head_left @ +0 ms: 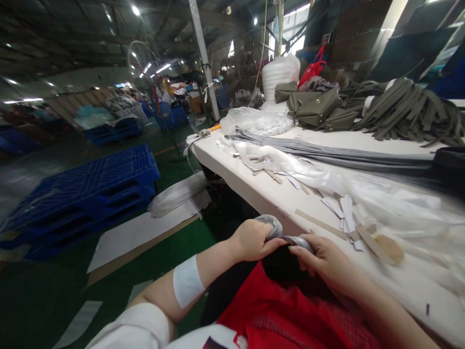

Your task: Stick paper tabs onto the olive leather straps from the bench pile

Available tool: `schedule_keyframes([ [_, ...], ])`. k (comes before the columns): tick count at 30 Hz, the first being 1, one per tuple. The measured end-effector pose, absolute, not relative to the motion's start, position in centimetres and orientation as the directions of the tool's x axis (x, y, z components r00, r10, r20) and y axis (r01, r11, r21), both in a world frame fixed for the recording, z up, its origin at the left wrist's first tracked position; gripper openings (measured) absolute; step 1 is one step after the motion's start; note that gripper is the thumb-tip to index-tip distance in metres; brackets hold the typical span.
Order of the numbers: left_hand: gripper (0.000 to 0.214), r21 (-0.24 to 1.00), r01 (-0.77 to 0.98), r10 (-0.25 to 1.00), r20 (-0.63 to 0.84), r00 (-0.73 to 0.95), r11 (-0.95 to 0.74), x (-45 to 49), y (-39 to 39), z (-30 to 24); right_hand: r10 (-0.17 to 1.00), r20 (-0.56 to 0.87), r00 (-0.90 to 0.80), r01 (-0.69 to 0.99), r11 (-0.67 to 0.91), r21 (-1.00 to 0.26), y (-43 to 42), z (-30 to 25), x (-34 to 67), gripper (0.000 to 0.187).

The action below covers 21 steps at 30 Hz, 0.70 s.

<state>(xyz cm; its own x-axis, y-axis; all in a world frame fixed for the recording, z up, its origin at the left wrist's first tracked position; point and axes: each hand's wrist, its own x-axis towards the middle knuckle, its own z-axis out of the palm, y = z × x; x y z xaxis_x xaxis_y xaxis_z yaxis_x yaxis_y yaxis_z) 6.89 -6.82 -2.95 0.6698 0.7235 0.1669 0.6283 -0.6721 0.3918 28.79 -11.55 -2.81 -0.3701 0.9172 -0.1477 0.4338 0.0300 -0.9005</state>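
Note:
My left hand (pixel 252 241) is closed around a grey strap (pixel 273 225), a loop of which bulges out above the fingers. Close by on the right, my right hand (pixel 323 257) pinches another stretch of the same strap between thumb and fingers. A short length runs between the two hands, held just off the table's front edge above my lap. Strips of paper and card (pixel 348 213) lie scattered on the white table (pixel 254 189) beside my hands. The strap's far ends are hidden.
Long grey straps (pixel 327 154) and crumpled clear plastic (pixel 301 169) stretch across the table. Olive bags (pixel 314 107), a heap of dark straps (pixel 403 111) and a white foam roll (pixel 279 77) stand behind. Blue pallets (pixel 98 179) and a flat board (pixel 145 237) lie on the floor at left.

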Motion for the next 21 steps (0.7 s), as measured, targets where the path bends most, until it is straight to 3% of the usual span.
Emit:
schedule_keyframes([
  [2, 0.056, 0.385, 0.627, 0.689, 0.033, 0.724, -0.677, 6.7, -6.6, -2.5, 0.906, -0.126, -0.405, 0.596, 0.157, -0.788, -11.1, -3.0, 29.6, 0.04],
  [5, 0.058, 0.59, 0.565, 0.601, -0.162, 0.783, -0.577, 6.4, -6.5, -2.3, 0.881, -0.081, -0.467, 0.738, 0.337, -0.585, -10.4, -3.5, 30.3, 0.041],
  [8, 0.067, 0.86, 0.469, 0.503, -0.321, 0.803, -0.2, 6.3, -7.0, -2.6, 0.88, -0.079, -0.469, 0.779, 0.369, -0.507, -9.8, -4.5, 30.5, 0.045],
  [10, 0.071, 0.934, 0.343, 0.482, -0.347, 0.804, 0.101, 6.4, -7.3, -2.9, 0.91, -0.055, -0.41, 0.766, 0.311, -0.563, -10.0, -5.7, 30.1, 0.046],
  [12, 0.072, 0.922, 0.165, 0.497, -0.332, 0.802, 0.35, 6.8, -7.5, -3.2, 0.94, 0.008, -0.341, 0.65, 0.243, -0.72, -10.7, -7.1, 28.8, 0.053],
  [15, 0.069, 0.796, -0.125, 0.53, -0.268, 0.804, 0.592, 8.1, -7.3, -3.5, 0.97, 0.068, -0.232, 0.277, 0.133, -0.952, -12.2, -9.1, 25.9, 0.061],
  [18, 0.059, 0.637, -0.381, 0.607, -0.175, 0.775, 0.671, 9.7, -7.2, -3.9, 0.993, 0.104, -0.057, 0.043, 0.106, -0.993, -13.3, -9.8, 23.3, 0.053],
  [21, 0.038, 0.542, -0.52, 0.676, -0.125, 0.726, 0.66, 11.0, -7.5, -4.2, 0.989, 0.125, 0.083, 0.063, 0.12, -0.991, -13.7, -9.2, 22.7, 0.05],
])
